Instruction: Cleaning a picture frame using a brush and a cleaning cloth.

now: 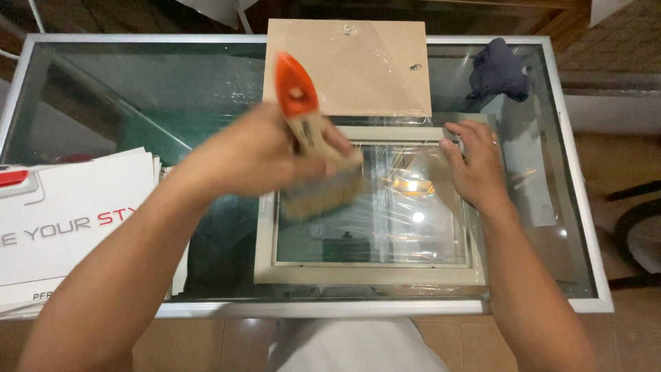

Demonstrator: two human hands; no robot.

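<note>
Lying flat on the glass-topped table (103,89), just in front of the person, is a pale picture frame (365,274) with its pane wrapped in clear, glossy plastic film (413,207) that throws back spots of light. Over the frame's upper left part hangs a wide paintbrush (310,148), its orange-tipped handle pointing up and away and its tan bristles blurred just above the film; whether the bristles touch the film I cannot tell. The left hand (258,155) is wrapped tightly around the brush's pale wooden handle, fingers closed on it. The right hand (475,169) rests on the frame's upper right corner, palm down with the fingers curled loosely over the edge, pressing on it rather than clasping anything. Just beyond the frame, touching or nearly touching its far side, lies a beige backing board (351,65), also covered in crinkled clear film. Farther to the right, near the table's back corner, sits a crumpled dark blue cloth (499,69). On the left side of the table, well apart from the frame, a stack of white printed sheets (69,220) overhangs the near edge. The table has a white metal rim, and tiled floor shows beyond it on the right.
</note>
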